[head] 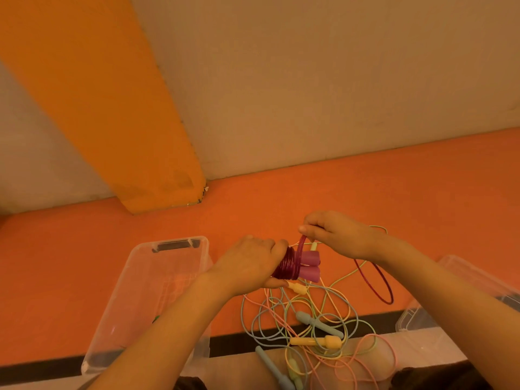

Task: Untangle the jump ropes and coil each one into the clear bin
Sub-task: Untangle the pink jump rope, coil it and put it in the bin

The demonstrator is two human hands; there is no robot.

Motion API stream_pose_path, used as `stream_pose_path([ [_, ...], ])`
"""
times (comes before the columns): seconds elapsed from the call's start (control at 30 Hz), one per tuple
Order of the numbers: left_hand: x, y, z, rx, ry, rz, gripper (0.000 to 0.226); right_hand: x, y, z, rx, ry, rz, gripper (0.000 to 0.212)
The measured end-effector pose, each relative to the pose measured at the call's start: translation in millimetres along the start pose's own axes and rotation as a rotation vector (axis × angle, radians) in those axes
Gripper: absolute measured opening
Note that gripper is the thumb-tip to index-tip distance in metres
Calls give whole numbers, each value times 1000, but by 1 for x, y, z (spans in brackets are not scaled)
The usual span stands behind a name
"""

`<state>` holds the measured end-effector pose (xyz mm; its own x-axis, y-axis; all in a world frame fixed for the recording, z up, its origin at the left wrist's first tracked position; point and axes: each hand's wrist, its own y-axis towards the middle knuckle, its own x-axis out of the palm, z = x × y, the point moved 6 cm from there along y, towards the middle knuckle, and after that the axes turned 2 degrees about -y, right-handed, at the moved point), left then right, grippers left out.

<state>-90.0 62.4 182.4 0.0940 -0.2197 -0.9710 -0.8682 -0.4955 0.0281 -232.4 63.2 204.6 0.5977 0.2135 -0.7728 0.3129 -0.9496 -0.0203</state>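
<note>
Orange floor (365, 192) meets beige wall (309, 80), orange stripe (112, 108).

The left forearm (157, 327) covers part of the clear bin (168, 266). A second bin (461, 277) runs off the right edge. The bottom edge crops the blue handle (270, 364).

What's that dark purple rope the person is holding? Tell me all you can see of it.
The purple jump rope is a glossy, plastic-looking cord, mostly wound in tight turns around its two lilac handles, which lie side by side. The left hand grips the wound end; the right hand pinches the cord just above the coil. The unwound rest hangs in a loop to the right, over the orange floor.
</note>
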Motion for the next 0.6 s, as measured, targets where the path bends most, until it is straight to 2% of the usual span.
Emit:
stream_pose_path([
  [0.2,-5,-3,7,79,-16,176,71,0,0,7,5,107,5,30],
  [0.43,-11,-6,9,96,-94,256,74,0,2,13,52,292,1,28],
  [0.6,-19,-8,17,166,38,321,73,4,-1,17,91,437,-47,21],
])
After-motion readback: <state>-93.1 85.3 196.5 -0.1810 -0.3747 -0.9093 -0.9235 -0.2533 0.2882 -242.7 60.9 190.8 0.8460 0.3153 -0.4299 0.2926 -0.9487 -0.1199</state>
